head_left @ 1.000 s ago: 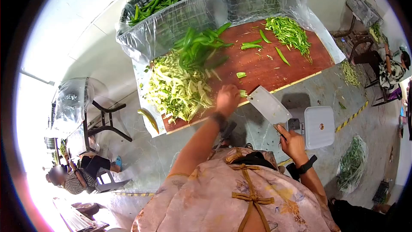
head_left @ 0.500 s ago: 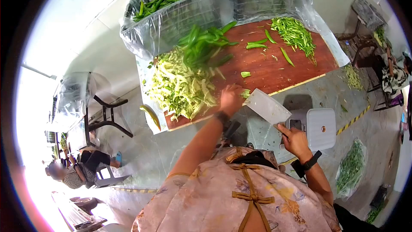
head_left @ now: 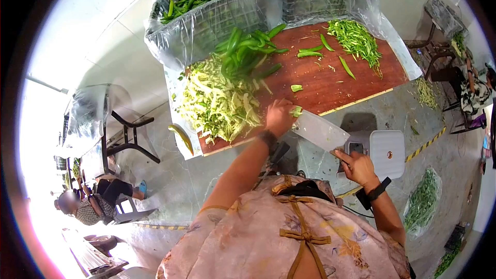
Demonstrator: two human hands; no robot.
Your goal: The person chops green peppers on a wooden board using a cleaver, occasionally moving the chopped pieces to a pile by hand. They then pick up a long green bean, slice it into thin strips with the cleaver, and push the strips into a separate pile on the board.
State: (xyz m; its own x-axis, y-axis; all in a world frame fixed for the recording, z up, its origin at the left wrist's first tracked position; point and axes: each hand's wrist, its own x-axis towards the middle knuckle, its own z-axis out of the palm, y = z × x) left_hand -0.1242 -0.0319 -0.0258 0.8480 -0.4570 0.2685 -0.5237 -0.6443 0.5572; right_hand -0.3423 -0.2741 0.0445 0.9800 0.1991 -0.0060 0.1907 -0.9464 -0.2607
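Slanting down to the right across the centre of the frame, the cleaver (head_left: pixel 321 132) is gripped at its handle by the right hand (head_left: pixel 357 168), whose fingers are closed around it. Its blade tip is held at the cut green piece (head_left: pixel 296 111), which is pinched narrowly by the bunched fingers of the left hand (head_left: pixel 280 118) at the near edge of the board (head_left: pixel 338 85); whether blade and piece touch cannot be told.

To the left of centre, the board is covered by a heap of pale strips (head_left: pixel 217 103), with whole peppers (head_left: pixel 245 54) piled against its upper right side. Thin green shreds (head_left: pixel 356 44) are heaped at the upper right of the board, and a small offcut (head_left: pixel 296 88) is seen just above the held piece.

At the upper left, more peppers are held in a plastic-lined crate (head_left: pixel 206 33). A yellowish pepper (head_left: pixel 181 138) is placed beyond the board's left end. Seated people are seen at the lower left (head_left: pixel 85 206) and far right (head_left: pixel 475 93).
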